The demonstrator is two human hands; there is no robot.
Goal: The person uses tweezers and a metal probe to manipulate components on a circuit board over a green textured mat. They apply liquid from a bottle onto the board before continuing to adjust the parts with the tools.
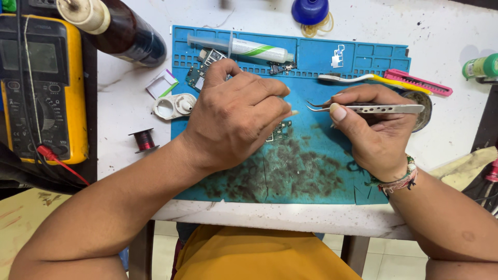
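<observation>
L hand [236,116] is curled shut over the mid of the blue mat [363,62], fingers bunched together, pinching a thin pale stick [293,112] whose tip pokes out to the right; can't tell what else is under the palm. Just below the knuckles a small circuit board [280,130] lies on the mat, partly hidden by the hand. R hand [371,129] is clamped on metal tweezers [363,108], thumb on top, tips pointing left & close to the stick's tip, not touching as far as I can see. R wrist has a beaded bracelet [402,181].

The mat sits on a white table [456,119]; its front half is smeared w/ dark residue. At the mat's back edge: a syringe [244,48] lying flat, a 2nd board [202,70] beside the L hand, a small white part [338,56]. To the right: a yellow & white tool [371,79] & a pink cutter [417,82]. Left of the mat: white round case [174,106], red wire spool [144,139], dark bottle [127,31], yellow multimeter [44,88] w/ red lead. Blue cap [309,10] at the top, green bottle [480,67] far right.
</observation>
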